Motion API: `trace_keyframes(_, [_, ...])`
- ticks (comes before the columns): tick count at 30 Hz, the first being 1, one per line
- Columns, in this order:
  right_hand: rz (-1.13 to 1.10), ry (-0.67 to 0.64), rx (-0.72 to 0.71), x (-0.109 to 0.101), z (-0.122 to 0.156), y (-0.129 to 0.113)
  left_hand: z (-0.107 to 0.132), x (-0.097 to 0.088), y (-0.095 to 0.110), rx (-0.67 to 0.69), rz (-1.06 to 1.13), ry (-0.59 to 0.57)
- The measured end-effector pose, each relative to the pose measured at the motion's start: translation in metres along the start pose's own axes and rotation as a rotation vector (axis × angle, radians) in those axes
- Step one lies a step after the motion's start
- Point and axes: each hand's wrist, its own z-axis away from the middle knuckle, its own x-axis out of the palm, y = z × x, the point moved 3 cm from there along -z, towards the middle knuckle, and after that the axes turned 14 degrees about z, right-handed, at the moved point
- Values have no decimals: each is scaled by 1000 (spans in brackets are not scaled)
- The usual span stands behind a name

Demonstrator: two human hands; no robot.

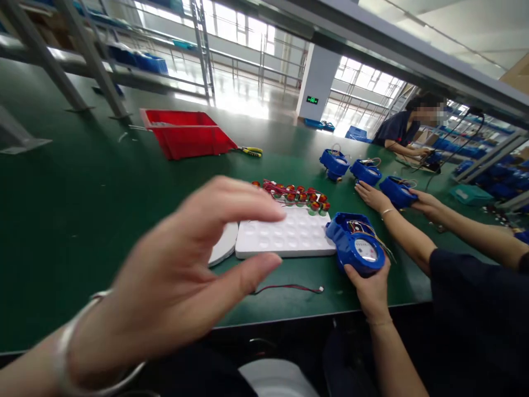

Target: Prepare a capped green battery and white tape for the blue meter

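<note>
My left hand [194, 248] is raised close to the camera, thumb and fingers apart with nothing between them. It hides part of a white round piece [223, 245] and the left end of a white foam tray [285, 237] with rows of round hollows. My right hand [372, 281] grips the lower edge of a blue water meter [357, 242], whose dial faces up and whose wired compartment is open. The meter sits against the tray's right end. Red-and-black wired cylindrical parts [301, 194] lie along the tray's far side. A loose red-black cable [289, 286] lies in front.
At my right, a co-worker's hands [374, 197] are at another blue meter [397, 191]; two more meters [334, 162] stand behind. A red bin [190, 135] and yellow-handled pliers [251, 151] lie at the back left. Another person [407, 129] works farther off. Metal posts [93, 55] rise at left.
</note>
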Motion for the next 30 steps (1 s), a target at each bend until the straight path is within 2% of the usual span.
trace_keyframes(3, [-8,24,9,-5,15,-1,33,30,-44,-107,-253,-461])
trace_keyframes(4, [0,33,17,-7,23,0,46,35,-62,-133,-341,-573])
trace_keyframes(6, [21,62,44,-12,43,1,66,40,-93,-145,-460,-718])
trace_keyframes(8, [38,99,97,-17,64,3,75,41,-112,-129,-522,-778])
trace_keyframes(12, [67,100,157,-20,94,0,75,43,-118,-131,-550,-793])
trace_keyframes(16, [46,46,123,-14,103,-15,78,39,-117,-193,-568,-728])
trace_keyframes(19, [20,5,101,-4,96,-25,72,27,-125,-197,-581,-580])
trace_keyframes(21, [-6,-22,99,5,85,-30,61,18,-137,-262,-599,-523])
trace_keyframes(25, [-40,-48,101,19,56,-41,46,15,-157,-374,-610,-612])
trace_keyframes(30, [-17,-60,154,27,45,-46,53,20,-159,-397,-672,-595])
